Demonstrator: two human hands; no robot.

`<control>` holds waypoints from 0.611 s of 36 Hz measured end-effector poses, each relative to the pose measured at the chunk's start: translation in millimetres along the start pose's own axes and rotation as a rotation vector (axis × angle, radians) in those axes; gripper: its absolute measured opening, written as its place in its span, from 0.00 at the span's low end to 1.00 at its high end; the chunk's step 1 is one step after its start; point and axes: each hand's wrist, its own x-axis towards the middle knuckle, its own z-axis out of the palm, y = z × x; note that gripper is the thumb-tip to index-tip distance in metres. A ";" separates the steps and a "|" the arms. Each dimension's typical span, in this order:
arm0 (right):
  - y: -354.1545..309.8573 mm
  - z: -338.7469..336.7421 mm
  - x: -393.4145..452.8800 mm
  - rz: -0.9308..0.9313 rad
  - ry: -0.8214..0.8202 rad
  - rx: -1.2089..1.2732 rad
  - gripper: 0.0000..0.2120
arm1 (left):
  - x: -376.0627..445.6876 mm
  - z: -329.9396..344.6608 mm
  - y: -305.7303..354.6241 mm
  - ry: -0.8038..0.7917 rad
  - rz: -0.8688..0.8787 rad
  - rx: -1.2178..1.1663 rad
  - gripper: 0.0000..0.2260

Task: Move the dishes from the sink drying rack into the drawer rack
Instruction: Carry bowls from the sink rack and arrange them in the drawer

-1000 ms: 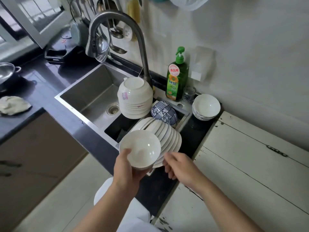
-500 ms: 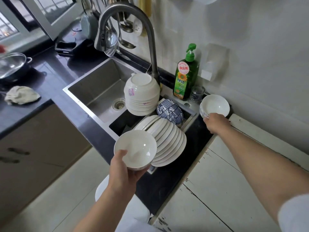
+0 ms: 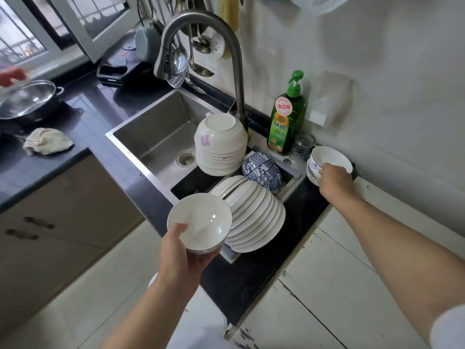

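A dark kitchen counter (image 3: 83,127) runs from the left of the frame round a steel sink (image 3: 156,137), with a white tiled wall behind and a pale worn surface (image 3: 327,285) at the lower right. In the sink's right part a drying rack (image 3: 289,181) holds a leaning row of white plates (image 3: 256,217), an upturned stack of white bowls (image 3: 221,144) beneath the curved faucet (image 3: 226,46), and a blue patterned bowl (image 3: 261,171) on its side between them. The left hand (image 3: 180,258), low centre, grips a white bowl (image 3: 200,220) with the thumb curled over its near rim and fingers underneath, held in front of the plates much as half a second ago. The right hand (image 3: 334,181), which a second ago hovered beside the plates and then reached toward the right, now pinches the rim of the top bowl of a small stack of bowls (image 3: 327,159) on the counter by the wall; that bowl is tilted up, where before the stack sat level. A green soap bottle (image 3: 286,122) and a small glass (image 3: 303,144) stand just left of it. A cloth (image 3: 47,143) and a lidded pan (image 3: 25,99) lie at far left.
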 end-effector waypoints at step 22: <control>-152.4 -39.0 -272.5 -0.113 -0.065 1.190 0.24 | -8.1 -111.2 49.6 0.058 -0.009 -0.227 0.20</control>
